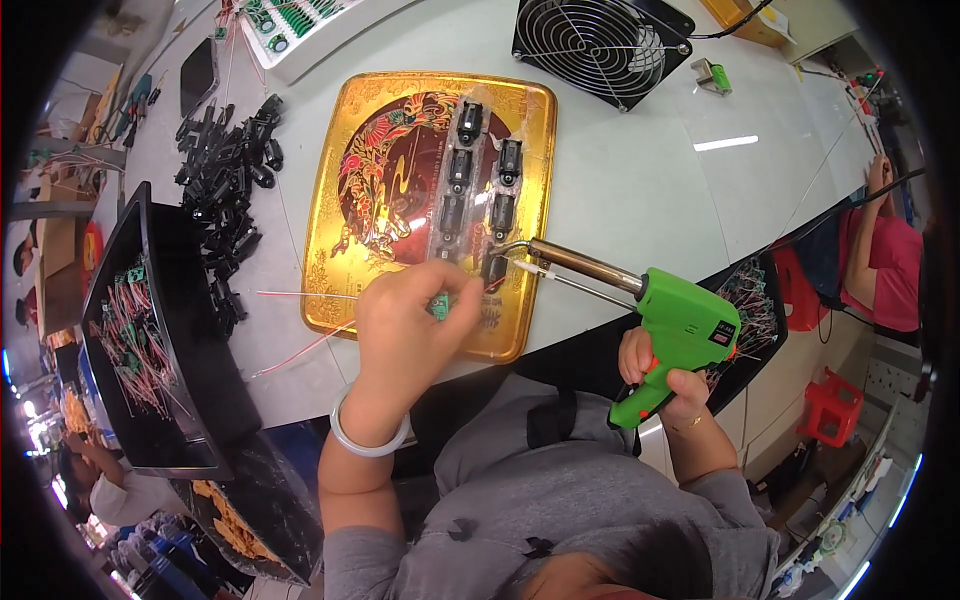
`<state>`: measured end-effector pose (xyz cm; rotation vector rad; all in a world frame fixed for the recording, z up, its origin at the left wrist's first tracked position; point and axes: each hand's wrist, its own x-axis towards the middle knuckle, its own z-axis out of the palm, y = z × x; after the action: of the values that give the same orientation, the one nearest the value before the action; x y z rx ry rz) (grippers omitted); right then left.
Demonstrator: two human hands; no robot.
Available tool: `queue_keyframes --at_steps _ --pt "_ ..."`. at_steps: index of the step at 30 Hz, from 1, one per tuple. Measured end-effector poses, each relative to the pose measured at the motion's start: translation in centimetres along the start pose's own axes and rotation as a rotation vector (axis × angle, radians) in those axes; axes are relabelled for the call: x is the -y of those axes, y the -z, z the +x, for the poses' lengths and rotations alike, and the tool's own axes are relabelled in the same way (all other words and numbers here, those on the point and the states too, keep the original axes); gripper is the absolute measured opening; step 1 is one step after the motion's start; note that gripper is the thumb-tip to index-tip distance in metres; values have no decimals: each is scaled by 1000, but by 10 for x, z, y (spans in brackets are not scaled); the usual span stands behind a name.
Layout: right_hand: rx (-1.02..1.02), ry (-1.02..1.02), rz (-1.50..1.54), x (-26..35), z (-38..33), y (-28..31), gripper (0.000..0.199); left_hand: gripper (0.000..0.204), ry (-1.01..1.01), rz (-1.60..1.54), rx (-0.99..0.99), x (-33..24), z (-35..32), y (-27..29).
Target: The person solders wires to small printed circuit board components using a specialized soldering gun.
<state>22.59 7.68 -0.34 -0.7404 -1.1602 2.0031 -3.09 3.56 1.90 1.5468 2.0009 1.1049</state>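
My left hand (405, 315) is closed in a pinch on a small green circuit board (439, 306); red and white wires trail from it to the left. My right hand (685, 395) grips the handle of a green soldering gun (690, 322). The gun's bent tip and the thin feed tube beside it reach to the nearest black part (494, 266), just beyond my left fingertips; whether the tip touches it I cannot tell. Several black housings (460, 170) stand in two rows on clear strips, on a gold tray (325, 235) with a dark red decorated centre.
Black housings (215, 170) lie heaped left of the tray. A black bin (190, 400) at the left and another container at the right hold wired boards (745, 300). A black fan (600, 45) and a white box (315, 55) stand at the back. Other people work nearby.
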Motion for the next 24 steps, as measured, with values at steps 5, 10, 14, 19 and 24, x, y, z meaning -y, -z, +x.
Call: queue_keyframes --at_steps 5,10,14,19,24 --pt "2 3 -11 -1 1 0 38 10 0 -15 -3 -1 1 0" --pt "14 -13 -5 -3 1 3 37 10 -2 -5 3 0 1 -1" --pt "15 -1 -18 -6 1 3 37 10 1 -12 3 -1 2 0" --pt "8 2 -83 -11 -1 2 36 11 -15 4 -18 -1 0 0" --pt "105 7 -142 -22 -11 16 30 10 21 12 21 -2 1 2"
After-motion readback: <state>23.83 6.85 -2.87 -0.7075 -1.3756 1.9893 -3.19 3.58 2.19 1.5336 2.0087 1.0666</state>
